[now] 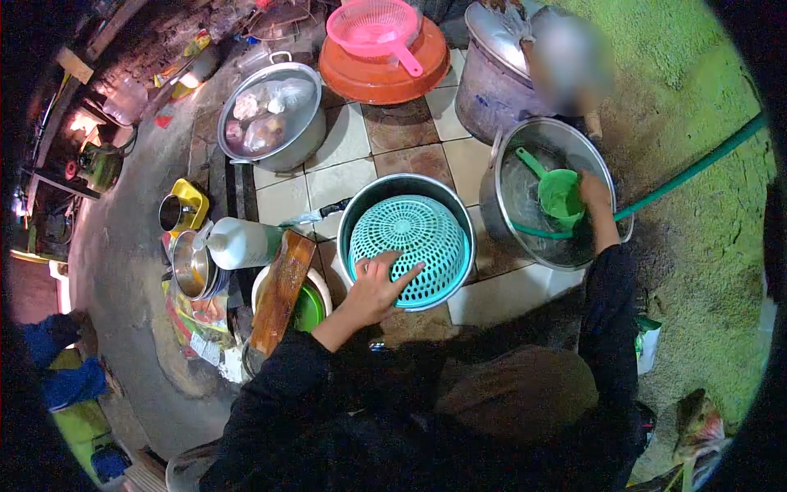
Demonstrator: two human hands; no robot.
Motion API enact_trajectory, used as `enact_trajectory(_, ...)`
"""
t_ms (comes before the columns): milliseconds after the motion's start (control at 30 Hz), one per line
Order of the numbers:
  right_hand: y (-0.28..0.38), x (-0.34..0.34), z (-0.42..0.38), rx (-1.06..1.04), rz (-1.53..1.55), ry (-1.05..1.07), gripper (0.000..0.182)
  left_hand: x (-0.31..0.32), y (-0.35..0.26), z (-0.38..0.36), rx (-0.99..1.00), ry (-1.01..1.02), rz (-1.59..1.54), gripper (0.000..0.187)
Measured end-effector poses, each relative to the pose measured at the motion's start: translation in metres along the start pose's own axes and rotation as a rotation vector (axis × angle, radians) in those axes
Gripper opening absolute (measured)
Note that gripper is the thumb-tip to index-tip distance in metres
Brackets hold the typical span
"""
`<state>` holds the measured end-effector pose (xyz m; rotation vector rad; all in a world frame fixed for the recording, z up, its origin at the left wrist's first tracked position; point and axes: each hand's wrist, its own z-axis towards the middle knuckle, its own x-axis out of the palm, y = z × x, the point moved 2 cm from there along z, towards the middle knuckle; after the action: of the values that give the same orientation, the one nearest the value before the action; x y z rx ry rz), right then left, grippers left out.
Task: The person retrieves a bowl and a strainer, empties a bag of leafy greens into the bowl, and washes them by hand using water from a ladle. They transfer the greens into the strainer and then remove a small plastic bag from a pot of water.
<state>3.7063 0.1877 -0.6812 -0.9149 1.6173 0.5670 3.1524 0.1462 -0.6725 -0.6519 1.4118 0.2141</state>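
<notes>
My left hand [373, 289] lies on the upturned turquoise colander [406, 225], its fingers spread over the holes near the front edge. The colander sits inside a round metal pot [344, 234] on the tiles. To the right, my right hand [596, 193] is closed on the rim side of a green plastic dipper [561, 195], whose handle points up and left. That dipper is inside a large metal pot [508, 238], apparently with water in it. A green hose [689, 168] runs over this pot's right side and down into it.
A knife [316, 213] lies left of the colander, near a white jug [238, 243] and a wooden board [280, 295] across a bucket. Behind stand a pot of bagged food [272, 115], an orange basin [348, 78] with a pink strainer [373, 29], and a tall pot [492, 94].
</notes>
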Motion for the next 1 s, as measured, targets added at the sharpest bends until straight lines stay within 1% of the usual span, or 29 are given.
enact_trajectory(67,0.015,-0.008,-0.016,-0.111,-0.022,-0.082,0.041,-0.008,-0.011,-0.002,-0.039,-0.081,-0.051,0.088)
enact_trajectory(100,0.021,-0.002,-0.025,-0.11,-0.022,-0.076,0.041,-0.008,-0.012,-0.005,-0.002,-0.154,0.056,0.091)
enact_trajectory(133,0.028,0.005,-0.038,-0.139,0.006,-0.159,0.043,-0.018,-0.015,-0.007,-0.005,-0.15,0.055,0.091)
enact_trajectory(167,0.036,0.009,-0.051,-0.171,0.035,-0.245,0.045,-0.034,-0.017,-0.011,-0.019,-0.295,0.0,0.092)
enact_trajectory(200,0.043,0.018,-0.062,-0.175,0.035,-0.245,0.045,-0.046,-0.017,-0.015,-0.033,-0.441,-0.056,0.094)
enact_trajectory(267,0.053,0.039,-0.081,-0.192,0.072,-0.199,0.064,-0.055,-0.012,-0.017,-0.132,-0.748,-0.238,0.093)
enact_trajectory(300,0.058,0.047,-0.086,-0.193,0.068,-0.195,0.064,-0.062,-0.007,-0.014,-0.194,-0.845,-0.432,0.09)
enact_trajectory(333,0.061,0.054,-0.091,-0.117,0.137,-0.207,0.068,-0.065,-0.001,-0.011,-0.257,-0.939,-0.628,0.087)
enact_trajectory(367,0.062,0.058,-0.095,-0.043,0.208,-0.22,0.072,-0.062,0.015,-0.014,-0.398,-0.941,-0.898,0.084)
enact_trajectory(400,0.058,0.061,-0.099,-0.047,0.211,-0.217,0.072,-0.057,0.03,-0.02,-0.537,-0.93,-1.164,0.081)
enact_trajectory(433,0.051,0.06,-0.101,-0.158,0.321,-0.177,0.071,-0.051,0.032,-0.019,-0.588,-0.981,-1.754,0.067)
enact_trajectory(467,0.048,0.06,-0.1,-0.273,0.431,-0.14,0.071,-0.057,0.035,-0.025,-0.696,-1.022,-1.856,0.058)
enact_trajectory(500,0.046,0.053,-0.101,-0.138,0.447,-0.025,0.063,-0.06,0.036,-0.027,-0.692,-1.051,-1.872,0.053)
enact_trajectory(533,0.041,0.052,-0.102,-0.147,0.448,-0.027,0.063,-0.06,0.036,-0.03,-0.691,-1.079,-1.891,0.05)
enact_trajectory(600,0.019,0.053,-0.116,-0.19,0.767,-0.147,0.057,-0.04,0.042,-0.037,-0.745,-1.092,-1.915,0.05)
enact_trajectory(633,0.021,0.043,-0.131,-0.191,0.76,-0.141,0.057,-0.031,0.047,-0.039,-0.846,-1.059,-1.848,0.047)
enact_trajectory(667,0.022,0.032,-0.146,-0.171,0.9,-0.16,0.056,-0.014,0.052,-0.037,-0.813,-1.088,-1.955,0.049)
enact_trajectory(700,0.027,0.019,-0.16,-0.151,1.043,-0.183,0.056,-0.005,0.052,-0.037,-0.807,-1.023,-1.95,0.051)
enact_trajectory(733,0.031,0.012,-0.17,-0.15,1.042,-0.181,0.056,0.002,0.05,-0.037,-0.801,-0.956,-1.942,0.052)
enact_trajectory(767,0.036,0.007,-0.18,-0.154,1.051,-0.224,0.055,0.015,0.049,-0.036,-0.742,-0.946,-1.955,0.059)
enact_trajectory(800,0.044,-0.002,-0.19,-0.156,1.059,-0.268,0.055,0.006,0.043,-0.032,-0.668,-0.893,-1.808,0.064)
enact_trajectory(833,0.06,-0.018,-0.203,-0.167,1.0,-0.338,0.054,-0.01,0.03,-0.027,-0.643,-0.858,-1.592,0.068)
enact_trajectory(867,0.069,-0.025,-0.212,-0.163,0.997,-0.339,0.054,-0.022,0.02,-0.021,-0.611,-0.819,-1.379,0.072)
enact_trajectory(900,0.077,-0.031,-0.218,-0.187,1.001,-0.381,0.055,-0.018,0.019,-0.019,-0.502,-0.789,-1.273,0.075)
enact_trajectory(933,0.089,-0.039,-0.226,-0.211,1.008,-0.421,0.056,-0.024,0.012,-0.014,-0.453,-0.762,-1.248,0.08)
enact_trajectory(967,0.103,-0.052,-0.238,-0.188,1.057,-0.396,0.057,-0.031,0.006,-0.008,-0.387,-0.734,-1.225,0.083)
enact_trajectory(1000,0.107,-0.051,-0.238,-0.189,1.062,-0.396,0.057,-0.037,0.003,-0.004,-0.323,-0.706,-1.201,0.085)
